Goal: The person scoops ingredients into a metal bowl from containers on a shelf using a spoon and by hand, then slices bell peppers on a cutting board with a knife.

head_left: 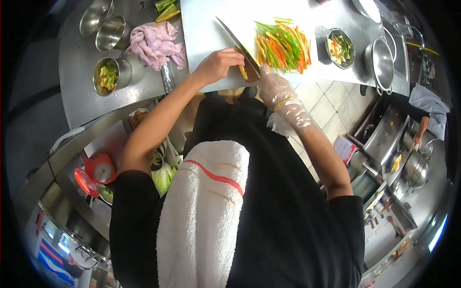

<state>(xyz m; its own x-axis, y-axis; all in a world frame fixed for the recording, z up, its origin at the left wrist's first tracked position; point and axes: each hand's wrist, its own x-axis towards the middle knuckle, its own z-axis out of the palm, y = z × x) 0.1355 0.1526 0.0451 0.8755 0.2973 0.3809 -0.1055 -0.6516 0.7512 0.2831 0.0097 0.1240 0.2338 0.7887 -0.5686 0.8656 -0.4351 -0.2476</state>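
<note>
On the white cutting board (204, 33), my bare left hand (218, 65) is closed, its fingertips pressing on a yellow pepper piece (242, 71). My right hand (276, 89), in a clear plastic glove with a yellow band at the wrist, grips a long knife (235, 39). The blade points up and left and lies beside the pepper piece, close to my left fingertips. To the right of the blade is a pile of thin green, orange and yellow pepper strips (284, 45).
Left of the board are a pink cloth (156, 43), a metal bowl of pepper scraps (106, 77) and uncut green pieces (167, 13). At right stand another filled bowl (340, 48) and a colander (382, 65). A co-worker's arm (421, 129) shows at far right.
</note>
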